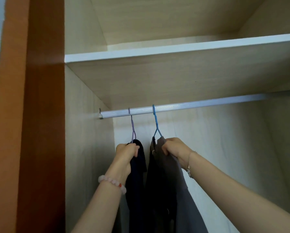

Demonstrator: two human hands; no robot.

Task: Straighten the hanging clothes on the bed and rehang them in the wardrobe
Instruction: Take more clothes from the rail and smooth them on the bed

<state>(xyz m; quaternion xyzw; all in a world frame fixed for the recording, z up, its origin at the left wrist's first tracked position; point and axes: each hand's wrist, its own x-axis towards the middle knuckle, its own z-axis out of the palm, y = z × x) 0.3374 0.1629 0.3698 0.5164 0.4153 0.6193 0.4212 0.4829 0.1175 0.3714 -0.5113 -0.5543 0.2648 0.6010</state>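
Inside the wardrobe a silver rail [191, 105] runs across under a shelf. A purple hanger [133, 127] hooks over the rail's left part and carries a dark navy garment [137, 182]. To its right a blue hanger [156, 121] hooks over the rail with a grey garment [177, 190] and a darker piece behind it. My left hand [126, 154] is closed on the shoulder of the navy garment at the purple hanger. My right hand [173, 148] grips the top of the grey garment at the blue hanger. The bed is out of view.
A pale shelf [174, 49] sits above the rail, with an upper compartment over it. The wardrobe's brown frame post [43, 115] stands at the left. The rail to the right of the blue hanger carries nothing.
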